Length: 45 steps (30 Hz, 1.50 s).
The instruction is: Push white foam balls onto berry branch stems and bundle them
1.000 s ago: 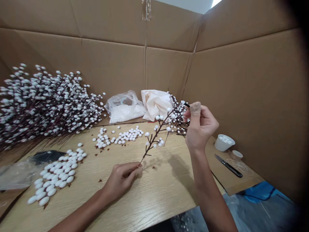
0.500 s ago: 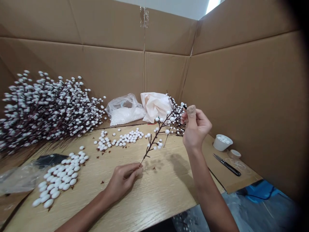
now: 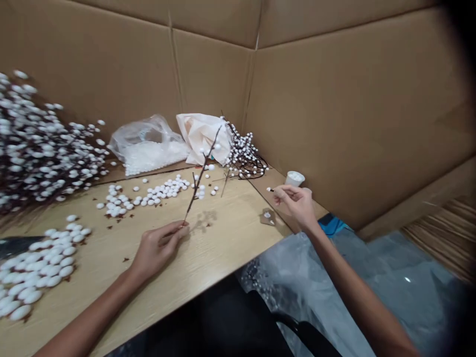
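Note:
My left hand (image 3: 158,248) is closed in a pinch around the lower stem of a dark artificial berry branch (image 3: 199,181). The branch leans up and to the right, with a few white berries on its twigs. Out to the right, my right hand (image 3: 295,201) pinches a short dark stick with a white tip (image 3: 270,189); its exact kind is unclear. Below that hand lies a small brown piece with a white blob (image 3: 267,217) on the tabletop.
White oval berries lie in piles at the left (image 3: 48,258) and centre (image 3: 163,191). A big bundle of berry branches (image 3: 48,139), a clear bag of white beads (image 3: 150,148), crumpled pale cloth or paper (image 3: 201,134) and a white cup (image 3: 295,177) stand behind. Cardboard walls (image 3: 334,99) enclose the table.
My view has turned right. My right hand has moved away from the branch, down and to the right, with the dark stick. My left hand still holds the branch, now more upright.

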Each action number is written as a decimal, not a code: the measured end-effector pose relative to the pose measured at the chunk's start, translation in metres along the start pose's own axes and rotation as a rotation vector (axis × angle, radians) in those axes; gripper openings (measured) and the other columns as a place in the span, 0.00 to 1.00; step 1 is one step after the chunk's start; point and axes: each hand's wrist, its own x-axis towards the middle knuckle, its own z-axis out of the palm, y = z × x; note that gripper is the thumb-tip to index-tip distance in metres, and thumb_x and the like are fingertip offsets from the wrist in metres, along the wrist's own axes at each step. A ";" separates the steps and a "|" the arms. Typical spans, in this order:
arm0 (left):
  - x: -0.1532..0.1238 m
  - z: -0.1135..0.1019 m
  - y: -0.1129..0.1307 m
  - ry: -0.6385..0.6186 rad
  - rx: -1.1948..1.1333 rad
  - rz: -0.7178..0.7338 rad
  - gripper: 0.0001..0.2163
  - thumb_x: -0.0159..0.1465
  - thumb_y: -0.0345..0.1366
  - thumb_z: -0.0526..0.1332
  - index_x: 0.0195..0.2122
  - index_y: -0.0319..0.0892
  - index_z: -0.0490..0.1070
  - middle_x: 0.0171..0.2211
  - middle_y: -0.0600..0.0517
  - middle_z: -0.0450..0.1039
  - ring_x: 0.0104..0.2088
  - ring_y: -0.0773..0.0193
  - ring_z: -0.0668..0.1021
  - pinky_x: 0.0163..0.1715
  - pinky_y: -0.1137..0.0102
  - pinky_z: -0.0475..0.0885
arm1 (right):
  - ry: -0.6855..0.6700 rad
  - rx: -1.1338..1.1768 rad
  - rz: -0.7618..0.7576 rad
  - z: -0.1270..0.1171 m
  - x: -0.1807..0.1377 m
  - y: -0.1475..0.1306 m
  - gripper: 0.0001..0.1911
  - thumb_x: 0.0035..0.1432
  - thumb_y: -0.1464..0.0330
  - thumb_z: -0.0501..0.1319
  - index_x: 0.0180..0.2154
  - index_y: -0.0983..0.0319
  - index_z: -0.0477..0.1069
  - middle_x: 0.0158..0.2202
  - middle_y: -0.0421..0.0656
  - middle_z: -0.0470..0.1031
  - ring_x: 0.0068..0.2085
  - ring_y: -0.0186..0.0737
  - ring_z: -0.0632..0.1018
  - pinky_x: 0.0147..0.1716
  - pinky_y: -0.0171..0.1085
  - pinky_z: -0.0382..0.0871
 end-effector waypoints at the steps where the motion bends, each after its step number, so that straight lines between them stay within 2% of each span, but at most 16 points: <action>1: 0.001 0.001 0.000 0.001 -0.003 -0.012 0.12 0.57 0.42 0.59 0.34 0.41 0.79 0.36 0.50 0.81 0.37 0.56 0.82 0.40 0.66 0.78 | -0.017 -0.085 0.029 -0.012 -0.008 0.008 0.13 0.50 0.61 0.65 0.29 0.66 0.74 0.22 0.41 0.74 0.23 0.32 0.73 0.23 0.33 0.69; 4: 0.002 0.003 -0.001 -0.007 -0.008 -0.038 0.13 0.56 0.45 0.60 0.33 0.43 0.79 0.37 0.51 0.81 0.37 0.56 0.82 0.40 0.65 0.78 | -0.068 -0.325 0.096 -0.041 -0.035 0.028 0.15 0.53 0.59 0.62 0.30 0.67 0.75 0.22 0.42 0.74 0.22 0.34 0.72 0.22 0.33 0.67; 7: 0.001 0.005 -0.001 -0.011 0.008 -0.043 0.13 0.57 0.46 0.60 0.34 0.43 0.79 0.37 0.51 0.81 0.38 0.55 0.82 0.40 0.65 0.78 | -0.105 -0.427 0.085 -0.053 -0.056 0.038 0.14 0.54 0.60 0.61 0.30 0.66 0.76 0.27 0.45 0.77 0.27 0.37 0.74 0.26 0.34 0.68; 10: 0.000 0.005 0.001 -0.016 0.037 -0.041 0.14 0.57 0.46 0.60 0.35 0.43 0.78 0.37 0.51 0.81 0.38 0.55 0.82 0.42 0.65 0.77 | -0.110 -0.527 -0.002 -0.053 -0.066 0.038 0.13 0.56 0.62 0.60 0.30 0.65 0.77 0.31 0.46 0.76 0.32 0.39 0.75 0.30 0.35 0.67; 15: -0.003 0.004 0.006 -0.033 -0.038 -0.095 0.16 0.58 0.47 0.60 0.36 0.40 0.77 0.38 0.48 0.80 0.36 0.56 0.82 0.40 0.68 0.77 | -0.125 -0.611 -0.064 -0.047 -0.070 0.035 0.13 0.57 0.62 0.59 0.30 0.63 0.77 0.32 0.46 0.75 0.31 0.37 0.74 0.28 0.34 0.65; 22: -0.005 0.005 0.005 -0.043 -0.323 -0.248 0.18 0.57 0.47 0.63 0.39 0.35 0.74 0.35 0.43 0.80 0.36 0.55 0.82 0.36 0.69 0.77 | -0.158 -0.663 -0.068 -0.048 -0.072 0.046 0.15 0.57 0.59 0.59 0.30 0.63 0.78 0.31 0.45 0.74 0.28 0.36 0.72 0.27 0.35 0.63; 27: -0.006 0.005 0.008 0.004 -0.493 -0.313 0.19 0.55 0.47 0.65 0.38 0.35 0.73 0.29 0.46 0.80 0.32 0.57 0.82 0.34 0.69 0.77 | -0.153 -0.645 -0.060 -0.048 -0.073 0.041 0.15 0.59 0.59 0.58 0.32 0.63 0.77 0.34 0.46 0.76 0.34 0.39 0.76 0.33 0.36 0.67; 31: -0.006 0.001 0.012 0.026 -0.502 -0.322 0.18 0.55 0.47 0.65 0.37 0.36 0.74 0.27 0.46 0.80 0.30 0.58 0.81 0.31 0.70 0.76 | -0.055 -0.604 -0.197 -0.024 -0.071 0.015 0.12 0.61 0.63 0.56 0.33 0.63 0.75 0.33 0.46 0.76 0.36 0.40 0.76 0.38 0.37 0.69; 34: -0.005 -0.002 0.016 0.026 -0.502 -0.325 0.17 0.55 0.46 0.65 0.36 0.36 0.74 0.26 0.46 0.80 0.29 0.58 0.81 0.29 0.70 0.75 | -0.093 -0.530 -0.294 0.013 -0.070 -0.012 0.09 0.61 0.66 0.56 0.34 0.62 0.73 0.34 0.45 0.76 0.36 0.40 0.77 0.38 0.37 0.69; 39: -0.003 -0.006 0.012 0.034 -0.540 -0.328 0.17 0.55 0.45 0.66 0.38 0.37 0.73 0.28 0.46 0.80 0.30 0.59 0.81 0.30 0.70 0.75 | -0.339 -0.371 -0.478 0.068 -0.090 -0.046 0.08 0.62 0.72 0.54 0.39 0.63 0.72 0.35 0.45 0.77 0.38 0.39 0.76 0.39 0.36 0.70; 42: 0.000 -0.006 0.004 0.049 -0.562 -0.335 0.17 0.53 0.44 0.68 0.39 0.38 0.73 0.29 0.47 0.80 0.32 0.59 0.81 0.32 0.70 0.76 | -0.632 -0.372 -0.540 0.084 -0.112 -0.052 0.10 0.63 0.71 0.53 0.39 0.65 0.72 0.33 0.46 0.77 0.35 0.38 0.75 0.39 0.35 0.70; 45: 0.002 -0.004 0.000 0.032 -0.582 -0.314 0.16 0.53 0.43 0.68 0.39 0.39 0.74 0.28 0.48 0.80 0.32 0.59 0.82 0.35 0.69 0.76 | -0.750 -0.396 -0.490 0.093 -0.130 -0.055 0.11 0.63 0.69 0.54 0.39 0.66 0.73 0.32 0.46 0.77 0.34 0.37 0.75 0.38 0.34 0.70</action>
